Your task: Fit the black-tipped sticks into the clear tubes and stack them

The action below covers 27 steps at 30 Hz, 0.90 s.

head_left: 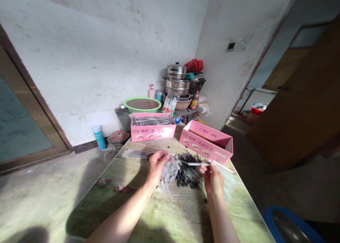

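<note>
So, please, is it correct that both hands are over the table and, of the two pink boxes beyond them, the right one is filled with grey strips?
Not quite: the head view shows grey strips filling the left pink box instead; the rest stands.

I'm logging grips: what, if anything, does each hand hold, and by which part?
The left hand holds a thin dark rod toward its left end; the right hand holds a slim white tube toward its right end.
</note>
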Available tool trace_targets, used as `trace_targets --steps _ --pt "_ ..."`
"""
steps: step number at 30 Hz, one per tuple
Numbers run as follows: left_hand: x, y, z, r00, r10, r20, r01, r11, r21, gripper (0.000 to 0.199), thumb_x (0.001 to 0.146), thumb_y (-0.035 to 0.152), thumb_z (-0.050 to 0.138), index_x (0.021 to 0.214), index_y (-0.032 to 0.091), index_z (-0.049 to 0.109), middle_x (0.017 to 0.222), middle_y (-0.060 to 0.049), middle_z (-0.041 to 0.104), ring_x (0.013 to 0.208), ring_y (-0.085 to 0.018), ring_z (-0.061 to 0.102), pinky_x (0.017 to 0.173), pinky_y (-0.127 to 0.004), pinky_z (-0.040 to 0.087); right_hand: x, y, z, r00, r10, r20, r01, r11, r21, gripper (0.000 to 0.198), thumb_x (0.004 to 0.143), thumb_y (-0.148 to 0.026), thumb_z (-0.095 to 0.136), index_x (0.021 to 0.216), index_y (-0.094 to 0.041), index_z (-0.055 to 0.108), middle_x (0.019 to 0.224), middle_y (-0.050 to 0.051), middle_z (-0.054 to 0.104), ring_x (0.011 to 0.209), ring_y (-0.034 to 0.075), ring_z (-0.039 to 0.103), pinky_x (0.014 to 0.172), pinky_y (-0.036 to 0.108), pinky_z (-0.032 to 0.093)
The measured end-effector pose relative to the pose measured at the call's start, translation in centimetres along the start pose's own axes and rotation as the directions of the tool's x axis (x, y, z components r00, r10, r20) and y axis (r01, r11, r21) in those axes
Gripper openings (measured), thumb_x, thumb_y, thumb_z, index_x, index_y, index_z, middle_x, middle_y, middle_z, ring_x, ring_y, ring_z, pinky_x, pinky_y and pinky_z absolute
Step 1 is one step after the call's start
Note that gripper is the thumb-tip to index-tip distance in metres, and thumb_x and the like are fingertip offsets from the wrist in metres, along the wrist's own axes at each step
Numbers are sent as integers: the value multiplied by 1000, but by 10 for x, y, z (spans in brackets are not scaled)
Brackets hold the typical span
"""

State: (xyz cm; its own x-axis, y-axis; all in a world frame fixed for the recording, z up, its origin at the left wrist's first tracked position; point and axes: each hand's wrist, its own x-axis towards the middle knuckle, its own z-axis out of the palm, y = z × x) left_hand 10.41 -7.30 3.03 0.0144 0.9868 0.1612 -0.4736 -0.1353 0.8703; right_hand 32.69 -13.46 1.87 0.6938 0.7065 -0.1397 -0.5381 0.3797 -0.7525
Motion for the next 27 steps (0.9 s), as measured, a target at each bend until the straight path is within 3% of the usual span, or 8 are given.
trace_targets --steps 8,27 --pt "2 1 -2 999 -25 -44 27 998 52 34 72 42 85 87 13 76 76 -8 78 68 -22 74 73 -33 59 1 -1 1 999 43 -12 -43 998 42 19 75 -20 81 79 -16 63 68 4 77 57 16 75 58 24 64" --pt "1 2 -3 998 -59 -29 60 998 31 33 71 42 86 83 13 76 75 -8 78 66 -21 74 73 -32 58 4 1 -1 998 56 -38 -53 996 66 19 77 -19 83 82 -16 65 71 4 76 61 16 75 62 23 65"
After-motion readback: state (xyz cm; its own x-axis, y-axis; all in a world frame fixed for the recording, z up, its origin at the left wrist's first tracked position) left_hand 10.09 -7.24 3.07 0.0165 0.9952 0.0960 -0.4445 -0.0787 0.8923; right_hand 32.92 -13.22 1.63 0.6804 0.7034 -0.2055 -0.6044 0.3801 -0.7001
